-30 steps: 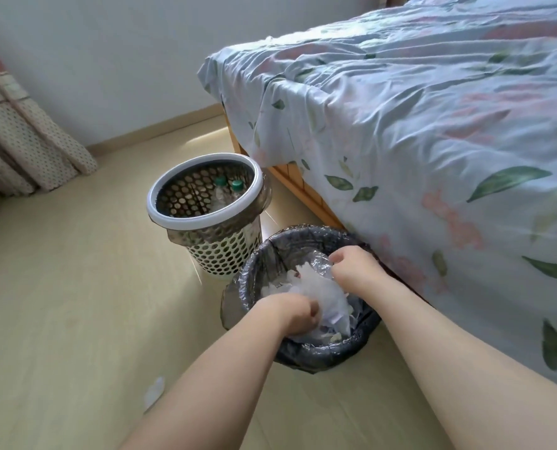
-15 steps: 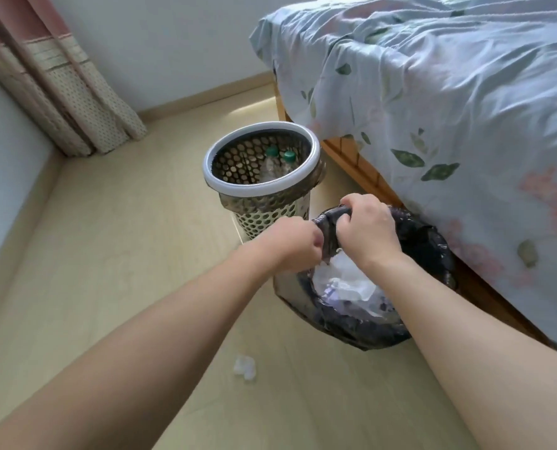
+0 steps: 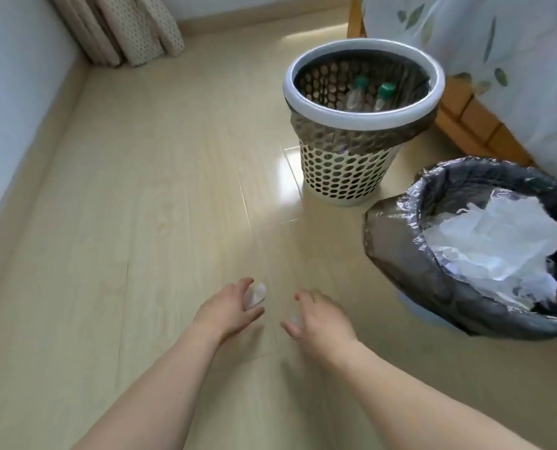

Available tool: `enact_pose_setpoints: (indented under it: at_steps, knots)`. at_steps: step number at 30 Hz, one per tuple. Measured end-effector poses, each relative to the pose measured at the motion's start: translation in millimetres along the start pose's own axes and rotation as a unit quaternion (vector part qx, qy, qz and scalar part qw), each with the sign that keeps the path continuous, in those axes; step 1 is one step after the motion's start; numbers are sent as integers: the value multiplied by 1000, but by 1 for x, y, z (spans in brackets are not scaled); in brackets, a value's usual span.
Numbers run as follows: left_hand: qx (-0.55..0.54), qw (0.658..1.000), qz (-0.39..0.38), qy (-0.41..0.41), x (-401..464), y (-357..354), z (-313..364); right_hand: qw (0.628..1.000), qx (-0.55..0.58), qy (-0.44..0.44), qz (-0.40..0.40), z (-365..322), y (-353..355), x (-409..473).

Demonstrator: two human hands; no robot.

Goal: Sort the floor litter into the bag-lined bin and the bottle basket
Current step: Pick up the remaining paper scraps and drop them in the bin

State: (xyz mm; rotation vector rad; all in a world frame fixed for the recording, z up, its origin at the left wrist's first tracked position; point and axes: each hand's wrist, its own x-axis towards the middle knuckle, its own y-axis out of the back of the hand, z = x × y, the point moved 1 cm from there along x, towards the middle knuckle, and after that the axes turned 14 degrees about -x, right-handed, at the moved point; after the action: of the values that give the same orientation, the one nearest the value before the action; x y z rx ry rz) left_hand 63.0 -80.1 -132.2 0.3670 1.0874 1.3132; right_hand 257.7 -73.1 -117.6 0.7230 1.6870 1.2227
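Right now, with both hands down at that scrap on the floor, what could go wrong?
1. The pale scrap is small and flimsy; the left hand is only at its edge, so it may slip away.
2. The bag-lined bin is heaped with white paper; more may spill.
3. The bottle basket stands close beside it, inviting a mis-sort.

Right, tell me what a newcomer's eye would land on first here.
First the two hands low in the middle: the left hand reaching at a small pale scrap on the floor, the right hand beside it over another small scrap. Then the bag-lined bin at right, heaped with white paper. Behind it stands the perforated basket, holding two green-capped bottles.
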Motion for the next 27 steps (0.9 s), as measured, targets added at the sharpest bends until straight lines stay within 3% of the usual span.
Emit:
enact_pose_setpoints:
  at_steps: [2, 5, 8, 20, 24, 27]
  knots:
    - [51, 995, 62, -65, 4, -18, -16, 999, -33, -8, 21, -1, -31, 2]
    - [63, 966, 192, -160, 10, -38, -34, 988, -56, -13, 143, -1, -67, 9]
    - [68, 951, 242, -182, 24, -46, -44, 981, -41, -3, 187, 2, -78, 25]
    - [37, 954, 242, -175, 26, -42, -42, 988, -11, 29, 153, 3, -77, 41]
    - [44, 961, 211, -173, 28, -39, -40, 996, 8, -14, 87, 0, -55, 50]
    - [37, 973, 186, -132, 23, -33, -37, 995, 72, -67, -35, -1, -30, 58]
